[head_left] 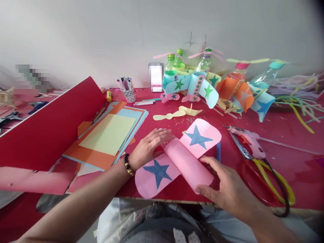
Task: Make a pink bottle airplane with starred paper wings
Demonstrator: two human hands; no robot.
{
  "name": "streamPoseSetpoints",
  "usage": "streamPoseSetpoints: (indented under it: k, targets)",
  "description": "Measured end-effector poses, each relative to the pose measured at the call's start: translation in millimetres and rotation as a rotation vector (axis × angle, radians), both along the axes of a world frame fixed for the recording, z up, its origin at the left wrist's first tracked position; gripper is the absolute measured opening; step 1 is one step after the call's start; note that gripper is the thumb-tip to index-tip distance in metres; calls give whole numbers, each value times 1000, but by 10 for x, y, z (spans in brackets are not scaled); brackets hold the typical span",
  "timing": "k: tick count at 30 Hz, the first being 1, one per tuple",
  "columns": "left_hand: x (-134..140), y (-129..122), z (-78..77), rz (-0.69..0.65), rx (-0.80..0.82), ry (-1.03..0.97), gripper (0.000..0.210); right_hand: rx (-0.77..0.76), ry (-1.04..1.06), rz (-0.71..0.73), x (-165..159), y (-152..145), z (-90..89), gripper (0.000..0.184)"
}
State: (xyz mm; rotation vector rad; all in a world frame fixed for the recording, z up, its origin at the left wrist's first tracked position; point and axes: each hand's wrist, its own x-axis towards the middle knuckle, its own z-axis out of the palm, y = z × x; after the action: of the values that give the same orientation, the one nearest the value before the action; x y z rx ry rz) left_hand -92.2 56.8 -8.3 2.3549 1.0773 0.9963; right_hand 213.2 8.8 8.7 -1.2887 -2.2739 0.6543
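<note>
A pink paper airplane [188, 163] lies at the table's front edge, its body a rolled tube with rounded wings on both sides. Each wing carries a blue star. What looks like clear plastic shows at the tube's far end, mostly covered by my left hand [154, 143], whose fingers are laid over that end. My right hand [222, 182] grips the near end, thumb on the lower side and fingers on the upper. Behind the plane lies a pale yellow paper propeller [169, 116], beside a folded yellow paper piece [191, 110].
Several bottle airplanes [206, 89] stand along the wall. To the right are a pink glue gun [249, 140] and large scissors [274, 182] with red and yellow handles. Coloured paper sheets [108, 135], a red board [58, 125], a pen cup [129, 94] and a phone [156, 77] are also here.
</note>
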Motion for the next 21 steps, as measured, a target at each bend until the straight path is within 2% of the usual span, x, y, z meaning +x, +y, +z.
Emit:
streamPoseSetpoints:
  k: [3, 5, 7, 10, 14, 17, 21]
  targets:
    - [-94, 36, 42, 207, -48, -156, 45, -45, 9, -76, -63, -49, -18, 52]
    - [-185, -2, 143, 366, -96, -302, 43, -56, 40, -114, -101, -75, -14, 52]
    - [-244, -131, 268, 461, -185, -448, 40, -76, 72, -137, -139, -91, -6, 52]
    - [-165, -483, 382, 421, -401, -595, 42, -75, 93, -156, -196, -106, 1, 51]
    - [247, -919, 284, 277, -639, -677, 49, 54, 56, -155, -263, -129, -5, 52]
    - [561, -978, 133, 237, -700, -714, 43, 87, 57, -123, -300, -154, -10, 52]
    - [772, -840, -8, 316, -679, -779, 27, 36, 68, -114, -321, -186, -21, 55]
